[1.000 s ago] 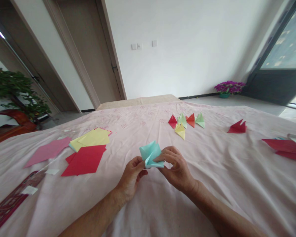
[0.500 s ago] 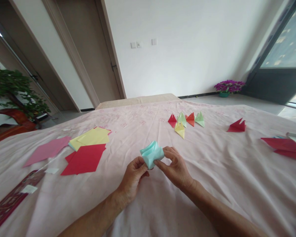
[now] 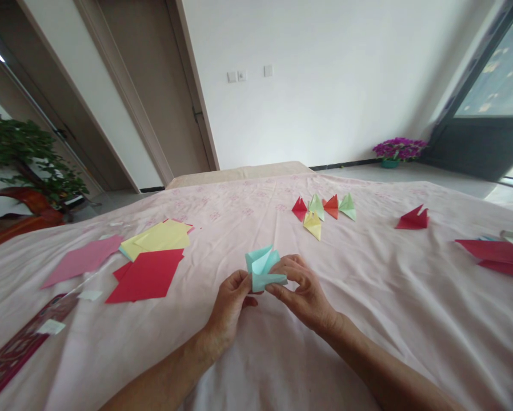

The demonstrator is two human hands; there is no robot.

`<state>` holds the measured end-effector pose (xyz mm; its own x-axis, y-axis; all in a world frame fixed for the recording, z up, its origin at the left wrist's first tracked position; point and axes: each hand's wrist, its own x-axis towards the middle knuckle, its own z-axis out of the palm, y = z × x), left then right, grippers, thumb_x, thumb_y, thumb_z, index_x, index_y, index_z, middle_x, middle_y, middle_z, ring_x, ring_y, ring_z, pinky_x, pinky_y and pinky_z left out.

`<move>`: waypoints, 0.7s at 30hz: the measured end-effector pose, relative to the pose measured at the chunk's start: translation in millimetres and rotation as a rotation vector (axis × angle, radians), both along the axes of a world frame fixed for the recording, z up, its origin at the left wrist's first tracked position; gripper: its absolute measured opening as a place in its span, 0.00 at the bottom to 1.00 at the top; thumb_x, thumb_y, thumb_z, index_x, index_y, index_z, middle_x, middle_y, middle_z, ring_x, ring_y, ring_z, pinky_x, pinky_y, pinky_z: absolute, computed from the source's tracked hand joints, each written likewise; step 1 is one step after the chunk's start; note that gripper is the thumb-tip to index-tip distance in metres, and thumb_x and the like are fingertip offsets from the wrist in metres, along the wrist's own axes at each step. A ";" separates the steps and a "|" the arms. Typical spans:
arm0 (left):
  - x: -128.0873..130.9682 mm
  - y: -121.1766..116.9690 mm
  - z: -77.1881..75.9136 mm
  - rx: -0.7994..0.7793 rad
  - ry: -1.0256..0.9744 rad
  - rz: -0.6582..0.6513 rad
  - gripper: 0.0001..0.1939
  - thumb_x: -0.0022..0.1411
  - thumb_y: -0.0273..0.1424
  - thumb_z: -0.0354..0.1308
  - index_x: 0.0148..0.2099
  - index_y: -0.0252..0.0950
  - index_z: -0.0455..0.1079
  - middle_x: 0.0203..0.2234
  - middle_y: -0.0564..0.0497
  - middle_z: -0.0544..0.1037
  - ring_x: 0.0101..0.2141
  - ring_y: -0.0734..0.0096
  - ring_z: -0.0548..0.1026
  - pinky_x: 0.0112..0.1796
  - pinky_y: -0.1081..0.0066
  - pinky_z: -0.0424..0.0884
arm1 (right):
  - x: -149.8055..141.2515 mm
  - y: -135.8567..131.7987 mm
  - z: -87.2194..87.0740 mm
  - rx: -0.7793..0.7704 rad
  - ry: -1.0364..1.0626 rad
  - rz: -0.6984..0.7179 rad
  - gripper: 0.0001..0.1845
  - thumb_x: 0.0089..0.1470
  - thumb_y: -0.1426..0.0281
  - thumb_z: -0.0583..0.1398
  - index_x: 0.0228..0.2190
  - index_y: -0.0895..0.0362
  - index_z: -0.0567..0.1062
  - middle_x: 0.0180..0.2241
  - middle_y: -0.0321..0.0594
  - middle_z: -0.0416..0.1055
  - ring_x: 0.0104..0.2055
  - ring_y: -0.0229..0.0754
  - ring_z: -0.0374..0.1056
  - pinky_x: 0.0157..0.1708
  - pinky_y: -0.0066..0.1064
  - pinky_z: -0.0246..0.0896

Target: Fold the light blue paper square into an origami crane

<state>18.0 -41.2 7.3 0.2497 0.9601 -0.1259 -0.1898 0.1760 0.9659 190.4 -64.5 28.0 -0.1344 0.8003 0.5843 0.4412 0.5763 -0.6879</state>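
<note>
A light turquoise sheet of folded paper [image 3: 260, 268] is held up between both hands, over the cloth near the middle of the view. My left hand [image 3: 231, 302] pinches its lower left corner between thumb and fingers. On the other side, my right hand [image 3: 301, 291] grips a narrow folded flap at the lower right, thumb below and fingers above. Upper flaps of the paper stand apart, with an open fold between them. The fingertips behind the paper are partly hidden.
Several small folded paper pieces [image 3: 312, 225] stand beyond my right hand, and a red one [image 3: 413, 218] farther right. Red sheets [image 3: 147, 277], yellow sheets [image 3: 162, 237] and pink sheets [image 3: 83, 261] lie at left, near a dark red package [image 3: 20, 348]. More red paper [image 3: 496, 254] lies at far right.
The turquoise paper's right flap has been brought down and flattened into a narrow strip under my right fingers. My left hand keeps its hold and has barely moved.
</note>
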 end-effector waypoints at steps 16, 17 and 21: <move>-1.3 3.7 5.4 0.198 0.191 0.134 0.13 0.55 0.40 0.62 0.33 0.36 0.66 0.22 0.54 0.71 0.24 0.72 0.71 0.21 0.75 0.64 | 2.3 -7.9 7.2 0.169 -0.150 -0.209 0.24 0.47 0.69 0.67 0.47 0.48 0.70 0.33 0.38 0.75 0.43 0.50 0.66 0.44 0.43 0.60; -1.7 4.5 6.0 0.225 0.203 0.152 0.13 0.55 0.40 0.61 0.33 0.36 0.65 0.21 0.55 0.70 0.23 0.73 0.70 0.21 0.76 0.64 | 2.2 -8.9 7.0 0.182 -0.184 -0.202 0.25 0.48 0.68 0.67 0.48 0.48 0.70 0.33 0.37 0.75 0.43 0.50 0.66 0.43 0.43 0.60; -1.9 4.7 9.2 0.281 0.232 0.177 0.12 0.57 0.39 0.60 0.34 0.37 0.63 0.20 0.57 0.68 0.21 0.76 0.67 0.22 0.77 0.63 | -0.6 -10.0 3.5 0.219 -0.264 -0.210 0.29 0.49 0.68 0.67 0.53 0.50 0.67 0.37 0.38 0.76 0.45 0.50 0.66 0.42 0.42 0.59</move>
